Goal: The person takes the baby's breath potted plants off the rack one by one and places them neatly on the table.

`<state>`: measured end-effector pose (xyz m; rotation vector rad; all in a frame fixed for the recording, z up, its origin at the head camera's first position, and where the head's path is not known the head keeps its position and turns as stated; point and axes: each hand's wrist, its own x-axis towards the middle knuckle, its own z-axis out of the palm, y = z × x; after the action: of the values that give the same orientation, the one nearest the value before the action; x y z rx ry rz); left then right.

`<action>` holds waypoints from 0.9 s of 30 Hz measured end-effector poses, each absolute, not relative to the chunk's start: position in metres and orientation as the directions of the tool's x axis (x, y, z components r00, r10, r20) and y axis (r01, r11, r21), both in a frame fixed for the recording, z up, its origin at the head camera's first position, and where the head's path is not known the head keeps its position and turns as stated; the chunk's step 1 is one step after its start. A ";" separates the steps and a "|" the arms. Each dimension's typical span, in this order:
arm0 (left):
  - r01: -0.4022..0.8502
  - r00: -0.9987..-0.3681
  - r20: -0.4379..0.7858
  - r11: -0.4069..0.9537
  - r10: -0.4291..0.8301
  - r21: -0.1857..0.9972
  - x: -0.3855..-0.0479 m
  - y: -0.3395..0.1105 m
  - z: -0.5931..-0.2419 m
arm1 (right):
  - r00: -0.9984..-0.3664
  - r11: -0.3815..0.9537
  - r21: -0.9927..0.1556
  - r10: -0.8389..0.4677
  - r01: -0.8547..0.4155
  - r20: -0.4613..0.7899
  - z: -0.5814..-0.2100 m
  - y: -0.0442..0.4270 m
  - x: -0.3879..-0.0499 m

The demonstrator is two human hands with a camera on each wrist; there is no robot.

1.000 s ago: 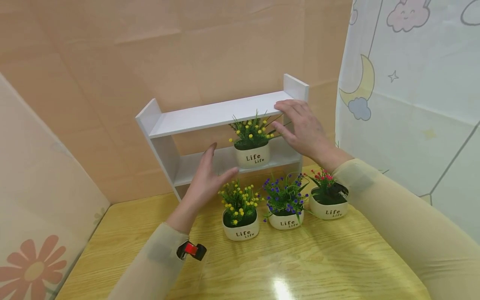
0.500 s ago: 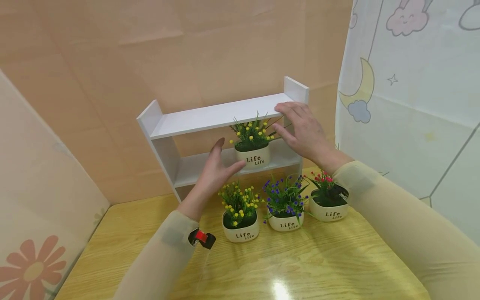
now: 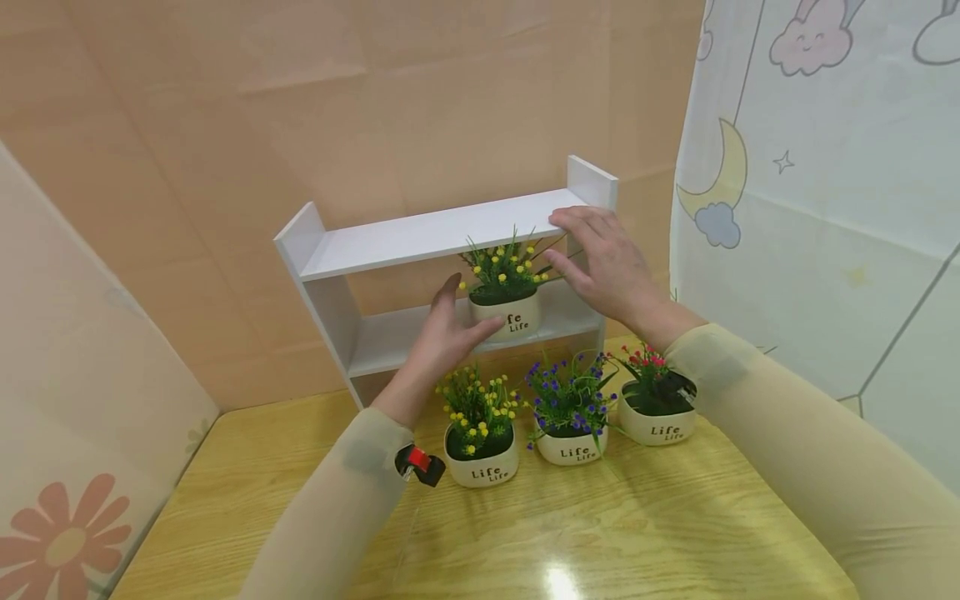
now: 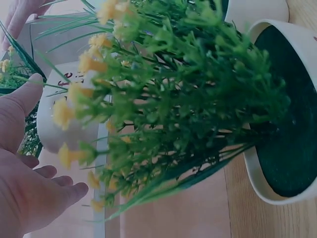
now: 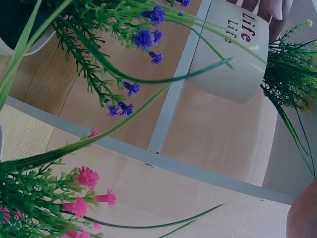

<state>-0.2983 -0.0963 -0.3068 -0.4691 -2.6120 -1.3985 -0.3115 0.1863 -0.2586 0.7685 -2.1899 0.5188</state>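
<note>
A cream pot of yellow flowers, lettered "Life", stands on the middle board of the white shelf unit. My left hand is at this pot's left side, thumb across its front in the head view. Its fingers are spread, and in the left wrist view they look fairly straight; whether they touch the pot, I cannot tell. My right hand rests its fingertips on the top board's front edge near the right end, with the thumb below them beside the leaves. Neither hand grips anything.
Pots of yellow flowers, purple flowers and red flowers stand on the wooden table before the shelf unit. Their stems rise close to my forearms. An orange-tan backdrop hangs behind; a patterned white cloth hangs at right.
My left hand has moved right and slightly up, until its thumb overlaps the front of the pot on the shelf. The right hand stays at the top board's edge.
</note>
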 end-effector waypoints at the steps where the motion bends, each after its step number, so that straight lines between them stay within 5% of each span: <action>1: 0.340 -0.940 0.271 0.516 0.206 0.786 -0.299 -0.095 -0.307 | -0.543 0.739 -0.122 -0.362 -0.663 0.758 -0.259 0.186 -0.311; 27: 0.345 -0.935 0.263 0.443 0.238 0.828 -0.316 -0.080 -0.309 | -0.542 0.745 -0.114 -0.361 -0.657 0.759 -0.258 0.186 -0.310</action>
<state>-0.3160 -0.0799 -0.3087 -0.5223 -2.5750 -1.5163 -0.3097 0.1858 -0.2583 0.7611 -2.1897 0.5048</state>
